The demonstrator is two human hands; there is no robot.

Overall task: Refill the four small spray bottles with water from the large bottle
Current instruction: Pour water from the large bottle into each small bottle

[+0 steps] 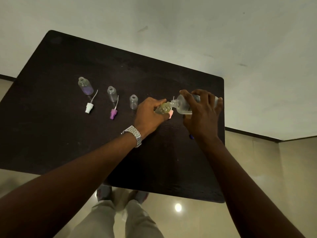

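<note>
Forearms reach over dark table [68, 143], wristwatch [135, 135] on left wrist. Leftmost bottle [85, 86], second bottle [112, 94] and third bottle [133, 102] stand uncapped in row, mouths open for filling. White spray cap [89, 107] and purple spray cap [113, 113] lie beside first two. Left hand [151, 114] curls round fourth bottle [163, 109], tilting it, apparently to meet spout. Pink cap [170, 114] lies just beneath. Right hand [202, 114] wraps large bottle [185, 104], tipped near level, neck at fourth bottle's mouth; pour seemingly under way, three refills likely outstanding
</note>
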